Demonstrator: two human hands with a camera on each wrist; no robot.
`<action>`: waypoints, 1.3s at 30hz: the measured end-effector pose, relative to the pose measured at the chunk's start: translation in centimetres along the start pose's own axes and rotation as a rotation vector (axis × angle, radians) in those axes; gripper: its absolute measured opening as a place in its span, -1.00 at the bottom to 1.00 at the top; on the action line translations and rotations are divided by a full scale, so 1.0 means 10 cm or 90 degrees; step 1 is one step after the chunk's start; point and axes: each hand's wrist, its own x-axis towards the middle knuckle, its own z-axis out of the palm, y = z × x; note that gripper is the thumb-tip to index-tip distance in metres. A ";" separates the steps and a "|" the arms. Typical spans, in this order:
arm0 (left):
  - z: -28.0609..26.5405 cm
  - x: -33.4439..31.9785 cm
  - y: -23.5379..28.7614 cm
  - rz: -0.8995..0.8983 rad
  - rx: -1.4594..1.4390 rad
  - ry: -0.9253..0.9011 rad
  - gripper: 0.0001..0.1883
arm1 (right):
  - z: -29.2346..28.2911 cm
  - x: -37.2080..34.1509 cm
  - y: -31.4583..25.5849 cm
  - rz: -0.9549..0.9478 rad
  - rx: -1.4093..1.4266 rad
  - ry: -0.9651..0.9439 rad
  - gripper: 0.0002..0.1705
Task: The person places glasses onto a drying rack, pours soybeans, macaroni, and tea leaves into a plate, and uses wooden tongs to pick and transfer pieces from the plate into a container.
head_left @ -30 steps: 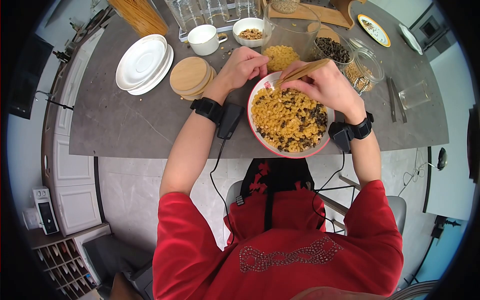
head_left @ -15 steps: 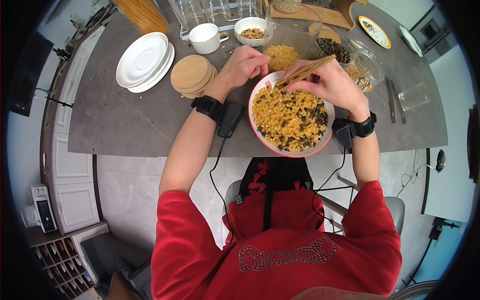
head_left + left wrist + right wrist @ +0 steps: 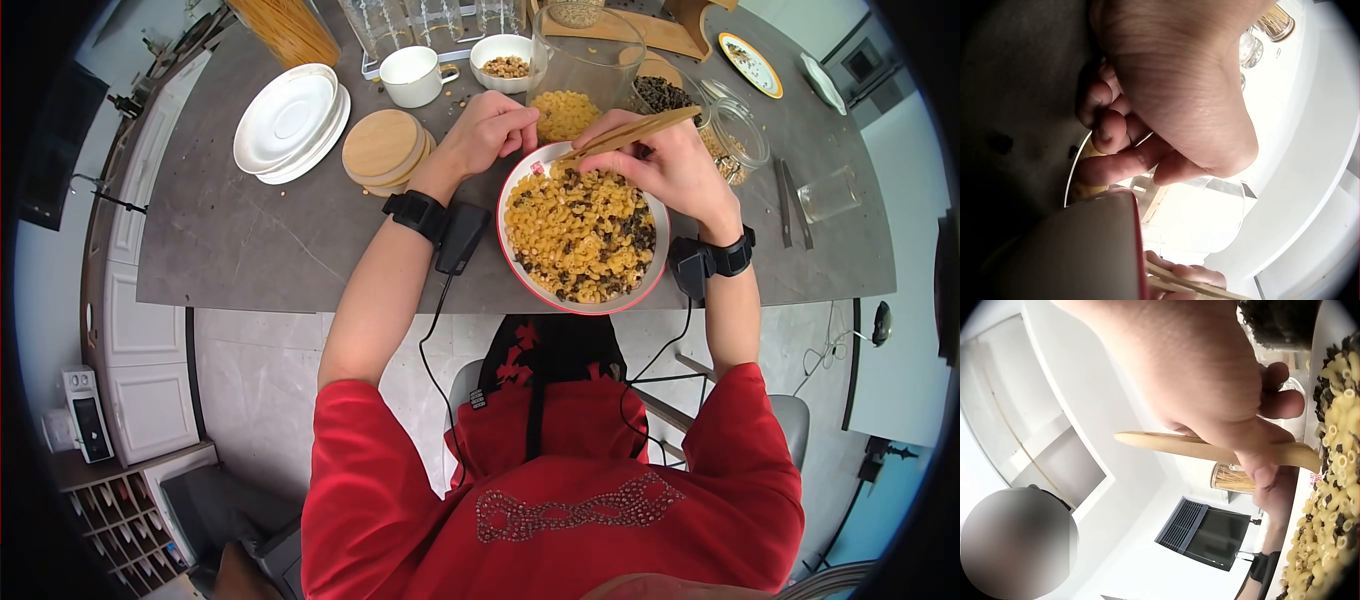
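Note:
A white bowl (image 3: pixel 520 180) with a red rim, full of macaroni mixed with dark bits, stands at the table's front edge. My right hand (image 3: pixel 670 165) grips a pair of wooden tongs (image 3: pixel 640 130) over its far side. In the right wrist view the tip of the tongs (image 3: pixel 1172 445) reaches down to the bowl's edge, close by the macaroni (image 3: pixel 1335 469). Beyond the bowl's far left rim is my left hand (image 3: pixel 488 128), its fingers loosely curled and holding nothing. Those fingers (image 3: pixel 1107 170) overlap a clear container in the left wrist view. Macaroni (image 3: pixel 565 112) lies in that tall clear container (image 3: pixel 580 60).
Stacked white plates (image 3: pixel 285 120) and round wooden coasters (image 3: pixel 383 150) stand left. A white cup (image 3: pixel 408 80) and a small bowl of nuts (image 3: pixel 500 68) are behind. Dark bits (image 3: pixel 660 93) fill a glass bowl near an open jar (image 3: pixel 740 145). Metal tongs (image 3: pixel 785 200) and a drinking glass (image 3: pixel 828 193) lie right.
The right hand and wooden tongs have shifted slightly to the right, and the tongs' two arms, spread half a second ago, are now closer together. The left hand stays in place.

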 end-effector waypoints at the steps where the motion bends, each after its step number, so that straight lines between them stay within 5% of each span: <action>1: 0.00 0.00 -0.01 0.001 0.004 0.004 -0.47 | 0.00 0.00 -0.01 0.000 -0.001 0.001 -0.72; 19: 0.01 -0.01 0.03 0.006 0.002 0.001 -0.46 | 0.08 0.01 0.02 -0.030 0.062 -0.027 -0.67; 28: 0.01 -0.01 0.02 0.006 0.008 0.002 -0.46 | 0.07 -0.01 0.07 -0.007 -0.049 -0.051 -0.70; 34: 0.02 -0.01 0.00 0.002 -0.004 0.010 -0.47 | -0.01 0.05 -0.05 -0.029 0.323 0.453 -0.72; 39: 0.00 0.00 0.00 -0.017 0.000 0.002 -0.50 | -0.15 0.07 -0.01 0.046 0.320 0.390 -0.72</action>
